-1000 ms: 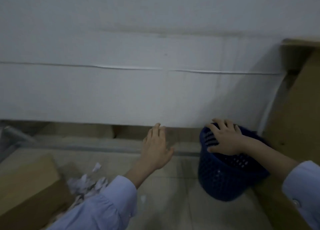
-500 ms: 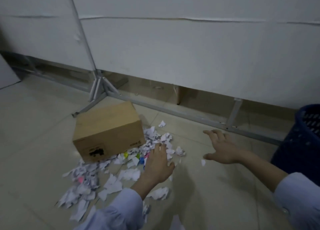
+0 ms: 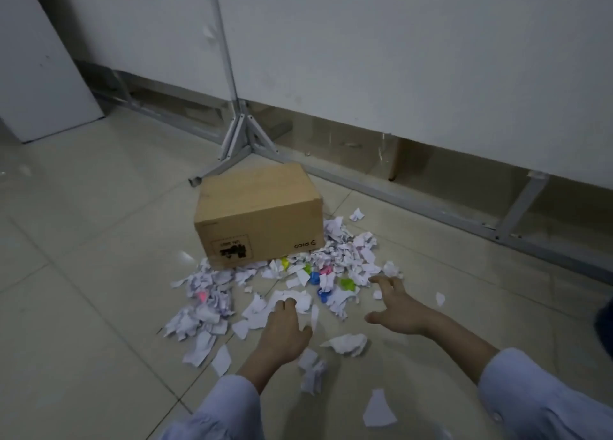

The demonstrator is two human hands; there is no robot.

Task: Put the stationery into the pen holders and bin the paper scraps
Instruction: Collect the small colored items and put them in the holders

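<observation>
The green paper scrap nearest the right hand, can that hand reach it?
Probably yes. The green scrap lies on the floor just ahead of the right hand, with nothing covering it.

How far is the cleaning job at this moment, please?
Done: nothing visible; paper scraps cover the floor beside the cardboard box. In hand: left hand touches a white scrap, right hand reaches open. Left: all scraps; no pen holders or stationery in view.

Our left hand (image 3: 282,332) touches the torn white and coloured paper scraps (image 3: 335,260) strewn on the pale tiled floor (image 3: 99,274) before a brown cardboard box (image 3: 257,212); our right hand (image 3: 399,310) hovers, fingers spread.
</observation>
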